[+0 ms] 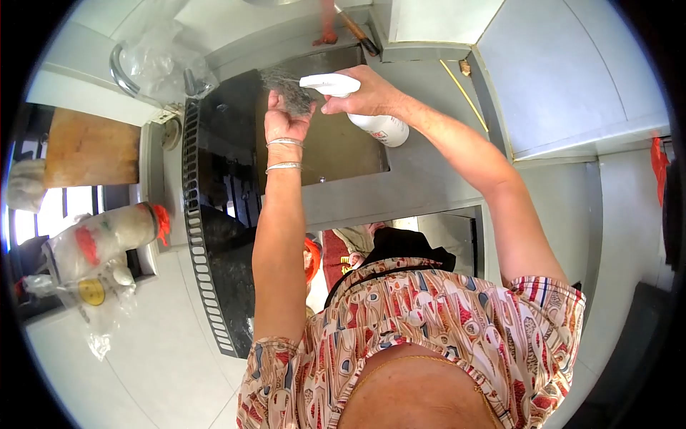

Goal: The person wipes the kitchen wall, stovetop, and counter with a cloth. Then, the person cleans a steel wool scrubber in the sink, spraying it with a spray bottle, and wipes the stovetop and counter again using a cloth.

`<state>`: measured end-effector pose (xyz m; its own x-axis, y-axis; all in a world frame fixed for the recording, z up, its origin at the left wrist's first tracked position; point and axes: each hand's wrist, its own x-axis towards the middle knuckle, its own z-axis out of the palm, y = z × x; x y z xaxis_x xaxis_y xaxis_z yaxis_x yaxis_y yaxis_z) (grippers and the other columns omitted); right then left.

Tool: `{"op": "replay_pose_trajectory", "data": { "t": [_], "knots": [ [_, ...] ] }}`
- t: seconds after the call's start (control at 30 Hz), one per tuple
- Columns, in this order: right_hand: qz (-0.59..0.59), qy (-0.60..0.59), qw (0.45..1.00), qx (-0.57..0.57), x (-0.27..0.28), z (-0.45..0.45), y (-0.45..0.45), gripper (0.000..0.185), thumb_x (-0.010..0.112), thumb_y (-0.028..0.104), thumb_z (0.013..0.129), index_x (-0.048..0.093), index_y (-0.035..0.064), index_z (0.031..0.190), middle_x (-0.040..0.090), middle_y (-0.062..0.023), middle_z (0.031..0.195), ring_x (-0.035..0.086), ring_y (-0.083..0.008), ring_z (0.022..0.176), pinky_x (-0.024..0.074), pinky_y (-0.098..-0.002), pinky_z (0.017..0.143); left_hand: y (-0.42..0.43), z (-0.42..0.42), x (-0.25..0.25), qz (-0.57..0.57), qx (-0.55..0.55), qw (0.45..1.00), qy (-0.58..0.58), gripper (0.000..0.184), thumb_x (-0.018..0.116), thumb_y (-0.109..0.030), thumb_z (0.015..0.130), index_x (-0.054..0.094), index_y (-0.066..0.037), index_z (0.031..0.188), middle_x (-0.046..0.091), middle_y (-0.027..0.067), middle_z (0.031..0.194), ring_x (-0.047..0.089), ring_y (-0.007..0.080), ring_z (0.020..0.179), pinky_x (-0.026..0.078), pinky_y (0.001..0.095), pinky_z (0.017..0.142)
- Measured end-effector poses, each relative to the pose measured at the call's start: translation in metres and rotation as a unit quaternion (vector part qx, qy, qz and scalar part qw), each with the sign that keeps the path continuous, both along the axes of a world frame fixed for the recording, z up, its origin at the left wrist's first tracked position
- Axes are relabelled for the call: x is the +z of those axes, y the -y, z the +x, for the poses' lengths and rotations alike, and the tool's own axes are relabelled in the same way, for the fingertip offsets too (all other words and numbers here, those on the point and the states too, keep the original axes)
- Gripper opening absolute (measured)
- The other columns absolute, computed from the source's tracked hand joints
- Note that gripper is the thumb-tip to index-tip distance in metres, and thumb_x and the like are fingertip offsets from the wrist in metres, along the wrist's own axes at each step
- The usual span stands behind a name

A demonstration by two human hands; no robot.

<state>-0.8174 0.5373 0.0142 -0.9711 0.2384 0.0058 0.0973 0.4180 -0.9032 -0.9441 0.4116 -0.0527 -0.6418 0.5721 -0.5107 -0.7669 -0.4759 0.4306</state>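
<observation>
My left hand (286,127) is turned palm up and holds a tangled grey steel wool scrubber (291,94) above the counter. My right hand (369,91) grips a white spray bottle (384,130) by its neck, just to the right of the scrubber. The bottle's white spray head (330,84) points left toward the wool and is close to it. Whether the trigger is pressed, I cannot tell. Under both hands lies a brownish rectangular panel or recess (343,154) in the grey counter.
A glossy black appliance (221,143) with a slotted edge stands left of the brownish area. A yellow stick (464,96) lies on the counter at right. Filled plastic bags (107,239) hang at far left, below a wooden board (93,149). A wooden handle (355,30) rests at the back.
</observation>
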Motion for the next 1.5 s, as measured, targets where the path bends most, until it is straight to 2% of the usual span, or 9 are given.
{"op": "replay_pose_trajectory", "data": {
  "t": [0.23,0.57,0.63,0.7,0.77,0.83,1.0,1.2,1.5],
  "knots": [
    [-0.011,0.016,0.999,-0.025,-0.002,0.0,-0.003,0.026,0.07,0.024,0.068,0.059,0.0055,0.083,0.059,-0.0006,0.074,0.053,-0.0115,0.072,0.0415,-0.0265,0.068,0.01,-0.004,-0.014,0.016,-0.023,0.993,-0.117,0.028,0.041,-0.012,0.091,0.047,-0.015,0.118,0.052,0.0055,0.117,0.05,0.0246,0.107,0.043,0.0474,0.088],
    [0.023,-0.016,0.999,0.016,-0.012,0.004,0.004,0.023,0.071,0.02,0.066,0.058,0.0057,0.079,0.058,-0.0039,0.069,0.053,-0.0137,0.069,0.0422,-0.028,0.065,0.001,-0.009,-0.01,0.066,0.039,0.996,-0.05,0.029,0.046,-0.013,0.09,0.042,-0.002,0.117,0.047,0.014,0.12,0.045,0.0297,0.11,0.038,0.0547,0.093],
    [0.049,-0.007,0.999,0.006,-0.016,0.001,0.001,0.036,0.071,0.031,0.061,0.063,0.0082,0.088,0.064,-0.0093,0.079,0.059,-0.0244,0.073,0.045,-0.0316,0.067,-0.002,-0.01,-0.006,0.034,0.08,0.996,0.022,0.03,0.048,-0.009,0.089,0.041,0.001,0.116,0.048,0.0167,0.116,0.047,0.0319,0.107,0.038,0.0548,0.094],
    [0.048,0.002,0.999,0.0,-0.01,0.004,0.0,0.035,0.071,0.03,0.062,0.063,0.0084,0.089,0.064,-0.0094,0.079,0.06,-0.0246,0.073,0.0452,-0.0318,0.067,-0.005,-0.007,-0.002,0.048,0.089,0.995,0.023,0.031,0.05,-0.007,0.087,0.041,0.002,0.116,0.049,0.0169,0.113,0.048,0.0335,0.104,0.038,0.0541,0.094],
    [0.046,0.009,0.999,-0.005,-0.01,0.004,-0.001,0.035,0.071,0.03,0.063,0.063,0.0087,0.089,0.064,-0.0095,0.079,0.06,-0.0247,0.074,0.0454,-0.0321,0.068,-0.007,-0.003,0.001,0.069,0.084,0.994,0.019,0.032,0.049,-0.011,0.088,0.041,0.003,0.115,0.048,0.0164,0.113,0.049,0.0344,0.102,0.04,0.0522,0.094],
    [0.011,-0.009,1.0,-0.003,-0.01,0.004,-0.001,0.023,0.07,0.021,0.067,0.057,0.0048,0.078,0.057,-0.0023,0.069,0.051,-0.0128,0.065,0.0412,-0.0274,0.063,-0.008,-0.001,0.003,0.107,0.088,0.99,0.026,0.033,0.048,-0.016,0.089,0.042,0.004,0.115,0.049,0.0169,0.112,0.05,0.034,0.102,0.042,0.0514,0.093],
    [-0.02,-0.032,0.999,-0.006,-0.014,0.004,-0.004,0.025,0.07,0.02,0.068,0.059,0.0048,0.084,0.06,-0.0016,0.076,0.054,-0.012,0.071,0.0423,-0.0269,0.067,-0.008,-0.001,0.012,0.113,0.065,0.987,0.099,0.042,0.04,-0.033,0.09,0.049,0.003,0.109,0.054,0.0192,0.107,0.052,0.0326,0.1,0.043,0.05,0.089],
    [-0.029,-0.026,0.999,-0.005,-0.013,0.005,-0.003,0.028,0.07,0.021,0.067,0.06,0.004,0.088,0.061,-0.0031,0.078,0.056,-0.0126,0.073,0.0431,-0.0267,0.069,-0.015,0.011,0.035,0.051,0.018,0.996,0.07,0.041,0.038,-0.032,0.085,0.053,0.002,0.103,0.055,0.02,0.105,0.051,0.0326,0.099,0.034,0.0501,0.094],
    [0.002,0.02,0.999,-0.044,0.0,0.008,-0.004,0.029,0.07,0.022,0.067,0.06,0.0039,0.087,0.061,-0.0024,0.076,0.056,-0.0132,0.074,0.0435,-0.0267,0.069,-0.013,0.004,0.024,0.094,-0.014,0.991,0.09,0.043,0.042,-0.035,0.089,0.044,0.0,0.114,0.049,0.0197,0.109,0.051,0.0307,0.097,0.042,0.0448,0.087]
  ]
}}
